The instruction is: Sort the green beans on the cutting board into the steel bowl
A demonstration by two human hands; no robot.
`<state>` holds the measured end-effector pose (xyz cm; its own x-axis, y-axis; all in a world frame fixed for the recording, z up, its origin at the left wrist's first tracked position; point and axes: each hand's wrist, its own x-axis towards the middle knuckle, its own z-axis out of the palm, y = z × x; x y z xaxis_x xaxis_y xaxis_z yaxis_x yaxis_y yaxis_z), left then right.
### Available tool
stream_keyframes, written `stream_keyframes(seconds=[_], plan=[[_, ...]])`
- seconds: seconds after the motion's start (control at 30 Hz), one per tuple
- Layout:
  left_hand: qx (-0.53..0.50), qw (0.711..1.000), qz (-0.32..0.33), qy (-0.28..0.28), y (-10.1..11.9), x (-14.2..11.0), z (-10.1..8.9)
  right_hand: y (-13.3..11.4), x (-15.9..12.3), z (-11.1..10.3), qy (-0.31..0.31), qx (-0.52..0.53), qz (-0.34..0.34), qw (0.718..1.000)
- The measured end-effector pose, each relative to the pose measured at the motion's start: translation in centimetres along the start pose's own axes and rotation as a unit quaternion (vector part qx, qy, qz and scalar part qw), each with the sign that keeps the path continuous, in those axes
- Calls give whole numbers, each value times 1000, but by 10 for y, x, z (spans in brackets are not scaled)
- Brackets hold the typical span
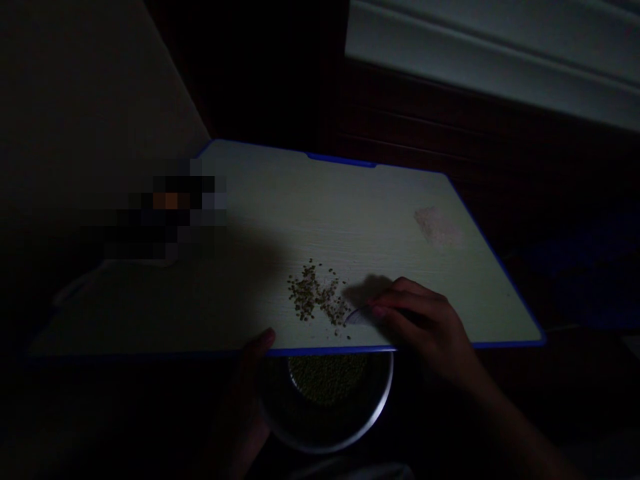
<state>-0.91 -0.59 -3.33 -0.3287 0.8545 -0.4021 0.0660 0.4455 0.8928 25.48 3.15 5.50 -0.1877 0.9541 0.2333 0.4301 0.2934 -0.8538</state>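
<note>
A pale board with a blue rim [320, 159] lies in dim light. A loose scatter of small green beans [316, 297] sits near its front edge. My right hand [425, 320] rests on the board just right of the beans, its fingers curled together on a small pale flat thing whose nature I cannot make out. Below the front edge, a round metal bowl [370, 420] holds more green beans [327, 377]. My left hand [245, 407] grips the bowl's left side, thumb up against the board's edge.
A faint patch of pale grains [437, 227] lies at the board's right rear. A blurred dark object [165, 210] sits at the left. A pale wall is at left, a white ledge [490, 60] at upper right, and darkness elsewhere.
</note>
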Motion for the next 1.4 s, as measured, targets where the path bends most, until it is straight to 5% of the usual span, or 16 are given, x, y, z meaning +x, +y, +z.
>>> stream_keyframes(seconds=[0.1, 0.23, 0.67, 1.07, 1.23, 1.4], plan=[[-14, 1000, -13, 18, 1, -1, 2, 1, 0, 1, -4, 7, -1, 1000], [-37, 997, -55, -35, 6, -1, -3, 0, 0, 0, -3, 15, -15, 1000], [39, 999, 14, -17, 2, 1, -4, 4, -2, 0, -29, 28, -43, 998], [-19, 996, -82, -33, 18, -1, 0, -2, 3, 3, -32, -3, -55, 998], [-5, 997, -83, 8, 26, -1, 2, 0, 2, 2, -28, 3, -53, 998], [-29, 994, -94, -36, 31, -5, 3, 1, 2, 1, -20, 16, -44, 999]])
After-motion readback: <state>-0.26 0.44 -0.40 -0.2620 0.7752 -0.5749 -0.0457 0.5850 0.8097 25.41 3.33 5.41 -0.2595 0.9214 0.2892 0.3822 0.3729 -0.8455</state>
